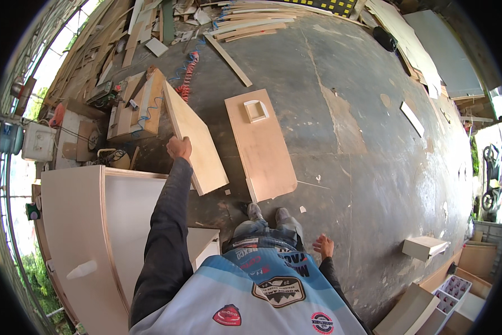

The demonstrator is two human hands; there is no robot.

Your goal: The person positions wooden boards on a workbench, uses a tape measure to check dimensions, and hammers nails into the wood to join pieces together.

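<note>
1. Nearest, one right grip, its fingers loosely spread, hangs over the floor on the right.
2. Two shoes stand side by side, near centre.
3. One large white cabinet fills the near left.
4. One left grip is closed, pinching the left edge of one pale wooden panel. The panel stands tilted, left of centre, beyond the cabinet.
5. Just right of it, apart, is one brown board; one small pale tray sits on its far end.
6. One white strip lies farther right.
7. Beyond the panel: one red coiled hose and one long wooden strip.
8. Farthest, many stacked wood strips, too overlapped to count.
</note>
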